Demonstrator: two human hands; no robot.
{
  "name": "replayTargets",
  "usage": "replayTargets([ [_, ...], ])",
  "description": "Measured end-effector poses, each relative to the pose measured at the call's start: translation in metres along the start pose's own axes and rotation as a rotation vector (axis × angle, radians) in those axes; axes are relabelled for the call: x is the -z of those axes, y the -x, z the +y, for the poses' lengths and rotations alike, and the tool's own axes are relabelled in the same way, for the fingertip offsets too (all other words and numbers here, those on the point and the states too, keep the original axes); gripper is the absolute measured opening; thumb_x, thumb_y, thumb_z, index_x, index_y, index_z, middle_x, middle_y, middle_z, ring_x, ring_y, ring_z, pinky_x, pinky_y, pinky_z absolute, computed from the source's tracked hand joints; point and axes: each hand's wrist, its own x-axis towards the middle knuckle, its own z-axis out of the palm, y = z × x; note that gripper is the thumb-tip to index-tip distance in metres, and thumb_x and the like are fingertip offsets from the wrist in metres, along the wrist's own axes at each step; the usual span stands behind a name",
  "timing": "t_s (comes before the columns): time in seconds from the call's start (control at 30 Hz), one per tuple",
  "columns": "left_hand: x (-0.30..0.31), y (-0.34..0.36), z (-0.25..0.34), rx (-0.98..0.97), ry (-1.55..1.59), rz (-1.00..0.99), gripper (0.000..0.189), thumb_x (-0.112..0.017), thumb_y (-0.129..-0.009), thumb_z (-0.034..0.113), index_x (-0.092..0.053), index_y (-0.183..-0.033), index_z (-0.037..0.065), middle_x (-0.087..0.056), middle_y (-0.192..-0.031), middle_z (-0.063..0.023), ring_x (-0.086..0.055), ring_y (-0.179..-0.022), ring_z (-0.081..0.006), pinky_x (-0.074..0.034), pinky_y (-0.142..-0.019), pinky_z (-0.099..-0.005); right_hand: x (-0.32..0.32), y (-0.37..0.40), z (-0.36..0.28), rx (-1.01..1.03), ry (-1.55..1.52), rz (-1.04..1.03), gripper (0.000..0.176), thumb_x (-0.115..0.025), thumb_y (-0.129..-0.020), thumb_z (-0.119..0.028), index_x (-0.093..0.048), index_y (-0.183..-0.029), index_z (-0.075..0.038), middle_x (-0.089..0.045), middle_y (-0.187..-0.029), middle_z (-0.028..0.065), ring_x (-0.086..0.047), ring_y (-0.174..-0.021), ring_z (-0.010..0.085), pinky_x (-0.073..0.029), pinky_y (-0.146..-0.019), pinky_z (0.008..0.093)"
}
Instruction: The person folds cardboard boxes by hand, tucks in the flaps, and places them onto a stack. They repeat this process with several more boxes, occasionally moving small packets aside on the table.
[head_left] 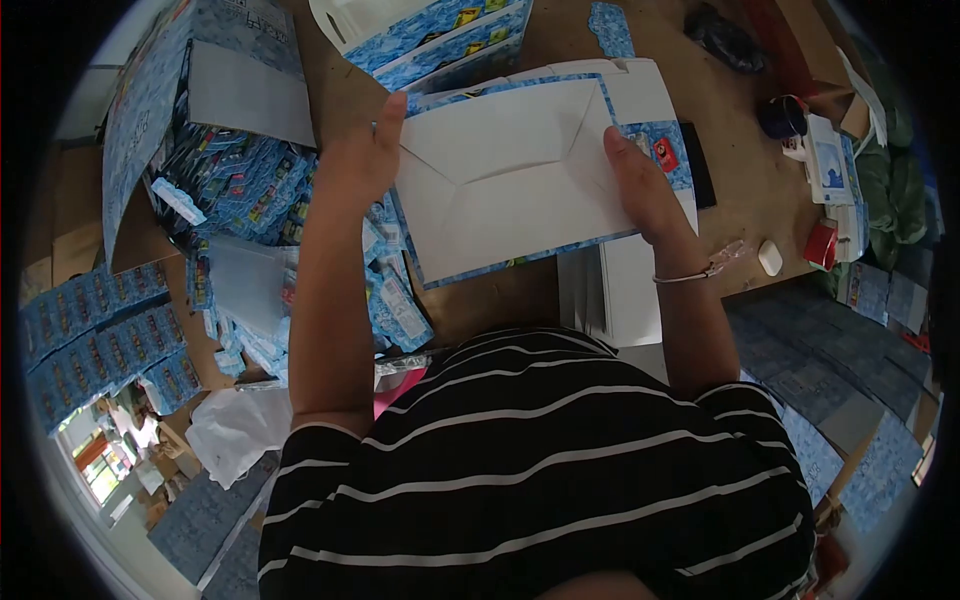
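Note:
A white-faced cardboard piece (510, 205) with a blue patterned border and crease lines is held up between my hands. My left hand (365, 155) grips its left edge, with the thumb along the upper left corner. At the right edge my right hand (645, 190) holds it, thumb on the white face and the other fingers hidden behind. A thin bracelet is on my right wrist. Behind the piece lie more white and blue printed sheets (645, 95). Blue printed display boxes (450, 45) stand just above it.
A large open carton (150, 120) at the left holds many small blue packets (240, 190). More packets (400, 305) lie beside it. At the right are a dark cup (782, 117), a red container (820, 244) and a black plastic bag (725, 38).

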Motion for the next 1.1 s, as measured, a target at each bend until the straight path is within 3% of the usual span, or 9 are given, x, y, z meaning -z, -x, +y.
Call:
replayTargets([
  [0.13, -0.028, 0.042, 0.012, 0.207, 0.539, -0.041, 0.075, -0.024, -0.079, 0.062, -0.049, -0.105, -0.003, -0.053, -0.099, -0.0179, -0.051, -0.089, -0.0254, -0.040, -0.076, -0.0332, 0.004, 0.020, -0.011, -0.056, -0.114, -0.232, 0.072, -0.027, -0.083, -0.055, -0.034, -0.120, 0.007, -0.044, -0.113, 0.0236, -0.045, -0.104, 0.0254, -0.033, -0.088, 0.0286],
  [0.23, -0.018, 0.081, 0.026, 0.284, 1.062, -0.026, 0.077, -0.023, -0.079, 0.063, -0.042, -0.115, -0.003, -0.048, -0.107, -0.0186, -0.048, -0.097, -0.0229, -0.039, -0.079, -0.0308, 0.016, 0.065, -0.001, 0.187, -0.507, 0.118, 0.060, -0.023, -0.087, -0.047, -0.039, -0.116, 0.004, -0.048, -0.107, 0.0159, -0.047, -0.097, 0.0198, -0.036, -0.083, 0.0286],
  [0.43, -0.009, 0.130, 0.079, -0.647, 0.845, 0.072, 0.058, -0.049, -0.081, 0.029, -0.028, -0.125, -0.001, -0.037, -0.122, -0.0217, -0.039, -0.111, -0.0314, -0.033, -0.091, -0.0337, 0.054, 0.114, -0.048, 0.198, -0.888, 0.816, 0.063, -0.022, -0.085, -0.052, -0.032, -0.124, -0.004, -0.045, -0.115, 0.0131, -0.041, -0.109, 0.0248, -0.031, -0.091, 0.0406],
  [0.57, -0.047, 0.107, 0.082, -1.184, 0.240, 0.414, 0.057, -0.054, -0.070, 0.000, -0.030, -0.122, -0.001, -0.033, -0.123, -0.0210, -0.037, -0.111, -0.0362, -0.035, -0.090, -0.0390, 0.087, 0.099, 0.024, 0.573, 1.422, 1.116, 0.061, -0.043, -0.078, -0.052, -0.039, -0.116, -0.005, -0.047, -0.112, 0.0107, -0.046, -0.103, 0.0264, -0.039, -0.086, 0.0390],
  [0.6, -0.060, 0.103, 0.075, -1.199, 0.232, 0.487, 0.059, -0.053, -0.068, -0.004, -0.030, -0.122, 0.000, -0.034, -0.123, -0.0206, -0.036, -0.112, -0.0365, -0.035, -0.090, -0.0388, 0.093, 0.087, 0.051, 0.609, 1.400, 1.087, 0.061, -0.043, -0.078, -0.052, -0.039, -0.116, -0.005, -0.047, -0.112, 0.0107, -0.046, -0.103, 0.0264, -0.039, -0.086, 0.0390],
  [0.87, -0.100, 0.113, 0.003, -0.708, 0.695, 0.260, 0.048, -0.062, -0.065, 0.010, -0.039, -0.106, -0.002, -0.039, -0.110, -0.0196, -0.038, -0.106, -0.0347, -0.033, -0.088, -0.0375, 0.076, 0.048, 0.124, 0.678, 2.005, 0.771, 0.054, -0.049, -0.080, -0.038, -0.037, -0.121, -0.005, -0.043, -0.118, 0.0122, -0.044, -0.105, 0.0255, -0.038, -0.086, 0.0375],
  [0.93, -0.104, 0.112, -0.004, -0.591, 0.845, 0.251, 0.047, -0.063, -0.065, 0.014, -0.040, -0.103, -0.002, -0.038, -0.108, -0.0196, -0.039, -0.104, -0.0347, -0.034, -0.087, -0.0379, 0.076, 0.048, 0.126, 0.774, 1.739, 0.743, 0.050, -0.049, -0.081, -0.034, -0.039, -0.119, -0.004, -0.044, -0.117, 0.0126, -0.045, -0.103, 0.0254, -0.038, -0.085, 0.0374],
  [1.0, -0.087, 0.103, -0.021, -0.515, 0.420, 0.422, 0.050, -0.064, -0.066, 0.018, -0.040, -0.105, -0.001, -0.037, -0.111, -0.0207, -0.039, -0.103, -0.0347, -0.033, -0.086, -0.0392, 0.083, 0.045, 0.128, 0.856, 1.469, 0.706, 0.045, -0.048, -0.082, -0.030, -0.040, -0.118, -0.003, -0.044, -0.116, 0.0131, -0.045, -0.102, 0.0253, -0.039, -0.084, 0.0374],
  [1.1, -0.035, 0.084, -0.109, -0.014, -0.176, 0.808, 0.064, -0.070, -0.061, 0.031, -0.041, -0.110, 0.001, -0.033, -0.121, -0.0213, -0.034, -0.110, -0.0348, -0.029, -0.090, -0.0428, 0.091, 0.049, 0.127, 0.429, 2.062, 0.492, 0.040, -0.050, -0.081, -0.027, -0.045, -0.111, -0.002, -0.047, -0.110, 0.0151, -0.046, -0.100, 0.0286, -0.037, -0.085, 0.0357],
])
